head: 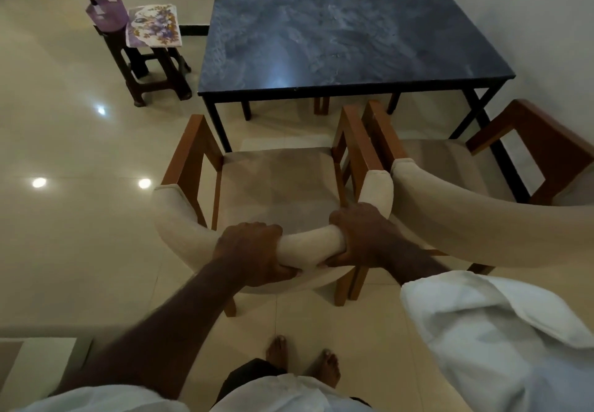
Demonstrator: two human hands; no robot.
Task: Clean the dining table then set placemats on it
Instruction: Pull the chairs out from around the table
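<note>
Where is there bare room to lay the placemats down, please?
The dark tabletop is bare from edge to edge. The stool by its left end is crowded: a purple container and floral placemats cover it.

The chair point(276, 186) in mid-frame stands between you and the dark table point(347, 38) above it, with a second chair point(482, 218) just beside it on the right. Open floor point(64, 218) fills the left of the frame, up to the stool point(139, 64) at upper left.
</note>
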